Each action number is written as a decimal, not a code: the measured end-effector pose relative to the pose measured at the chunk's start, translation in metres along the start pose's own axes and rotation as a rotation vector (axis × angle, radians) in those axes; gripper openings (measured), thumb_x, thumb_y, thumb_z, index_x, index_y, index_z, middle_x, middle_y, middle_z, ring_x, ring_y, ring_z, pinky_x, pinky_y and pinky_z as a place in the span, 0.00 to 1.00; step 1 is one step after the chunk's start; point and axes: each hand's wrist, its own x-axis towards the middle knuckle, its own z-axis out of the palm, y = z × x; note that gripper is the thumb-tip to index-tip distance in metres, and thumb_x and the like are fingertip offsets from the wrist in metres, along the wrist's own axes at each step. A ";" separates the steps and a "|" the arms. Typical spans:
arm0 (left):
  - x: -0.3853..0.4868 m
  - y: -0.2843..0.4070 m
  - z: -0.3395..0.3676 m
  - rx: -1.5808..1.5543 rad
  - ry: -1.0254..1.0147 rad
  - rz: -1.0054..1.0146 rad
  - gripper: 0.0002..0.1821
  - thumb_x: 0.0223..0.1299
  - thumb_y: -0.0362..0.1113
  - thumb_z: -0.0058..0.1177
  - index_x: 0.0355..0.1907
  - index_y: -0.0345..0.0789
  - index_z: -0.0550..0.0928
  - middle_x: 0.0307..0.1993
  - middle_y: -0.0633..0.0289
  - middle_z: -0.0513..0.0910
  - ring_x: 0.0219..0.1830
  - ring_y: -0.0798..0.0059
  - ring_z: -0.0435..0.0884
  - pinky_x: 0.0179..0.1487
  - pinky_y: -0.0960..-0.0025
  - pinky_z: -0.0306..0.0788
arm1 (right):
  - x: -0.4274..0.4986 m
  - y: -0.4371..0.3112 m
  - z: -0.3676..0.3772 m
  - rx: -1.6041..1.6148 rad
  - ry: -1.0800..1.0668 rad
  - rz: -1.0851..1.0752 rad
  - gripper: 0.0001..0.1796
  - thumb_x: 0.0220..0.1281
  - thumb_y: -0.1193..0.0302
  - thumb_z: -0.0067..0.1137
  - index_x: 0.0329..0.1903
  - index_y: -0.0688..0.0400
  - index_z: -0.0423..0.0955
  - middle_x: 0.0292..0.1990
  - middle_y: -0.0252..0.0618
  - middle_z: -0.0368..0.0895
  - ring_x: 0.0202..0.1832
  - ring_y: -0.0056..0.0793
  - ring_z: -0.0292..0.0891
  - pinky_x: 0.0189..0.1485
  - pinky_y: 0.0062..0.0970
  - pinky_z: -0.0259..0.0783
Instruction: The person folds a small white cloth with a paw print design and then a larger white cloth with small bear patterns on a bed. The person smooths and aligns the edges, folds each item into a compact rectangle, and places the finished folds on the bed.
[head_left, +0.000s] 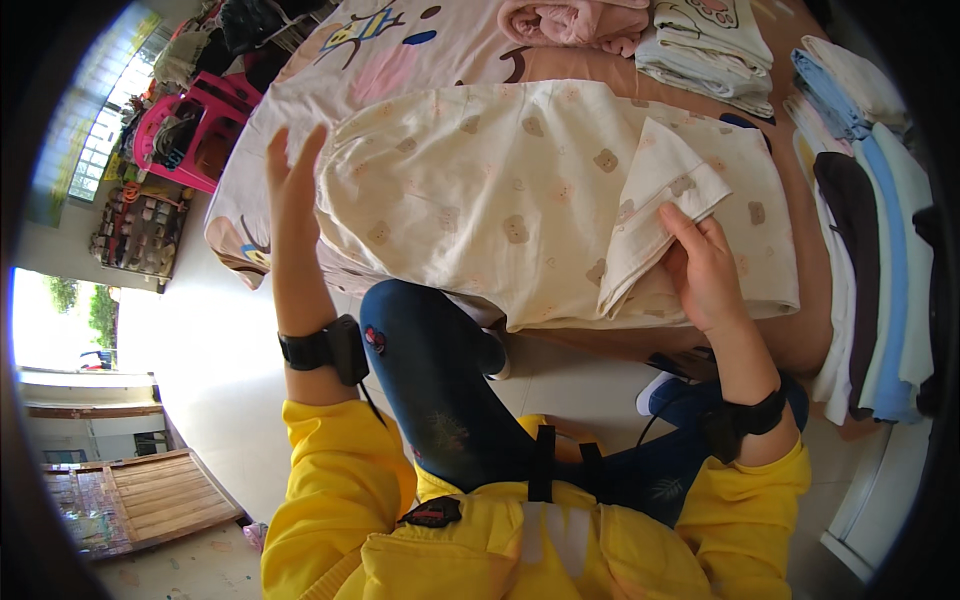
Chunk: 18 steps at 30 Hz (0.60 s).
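Note:
Cream pyjama trousers (465, 187) with a bear print lie sideways across the bed before me, their gathered waistband on the left. My right hand (701, 255) pinches one hemmed leg end (667, 202) between thumb and fingers. That end is raised and turned back over the rest of the cloth, so part of the lower leg is covered. Beside the waistband my left hand (292, 169) is held up with thumb and fingers apart, nothing in it. Whether it touches the waistband's edge, I cannot tell.
The bed has a patterned sheet (397, 67). Folded pale clothes (705, 60) and a rolled pink fleece item (574, 22) sit at its far side. More garments (877, 277) are stacked along the right. A pink plastic chair (195, 131) holding things stands left of the bed.

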 end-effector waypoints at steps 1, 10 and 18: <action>0.002 -0.014 -0.017 0.062 0.102 -0.133 0.48 0.59 0.50 0.69 0.74 0.31 0.63 0.70 0.48 0.67 0.69 0.61 0.68 0.68 0.64 0.65 | 0.000 0.001 0.000 0.022 -0.008 -0.014 0.18 0.75 0.66 0.56 0.59 0.64 0.74 0.53 0.36 0.81 0.54 0.23 0.77 0.60 0.28 0.73; -0.012 -0.080 -0.069 -0.698 -0.144 -0.702 0.34 0.75 0.49 0.51 0.71 0.24 0.66 0.67 0.49 0.73 0.69 0.58 0.71 0.73 0.60 0.63 | 0.006 0.003 0.000 0.061 0.057 -0.022 0.19 0.76 0.66 0.55 0.62 0.61 0.72 0.55 0.36 0.80 0.55 0.25 0.78 0.61 0.32 0.74; 0.039 -0.070 -0.070 -0.722 -0.663 -0.903 0.31 0.73 0.55 0.51 0.61 0.29 0.79 0.58 0.53 0.84 0.62 0.60 0.80 0.71 0.55 0.69 | 0.009 -0.008 -0.003 0.150 0.058 0.071 0.21 0.76 0.66 0.53 0.66 0.60 0.68 0.60 0.38 0.78 0.61 0.31 0.76 0.66 0.37 0.71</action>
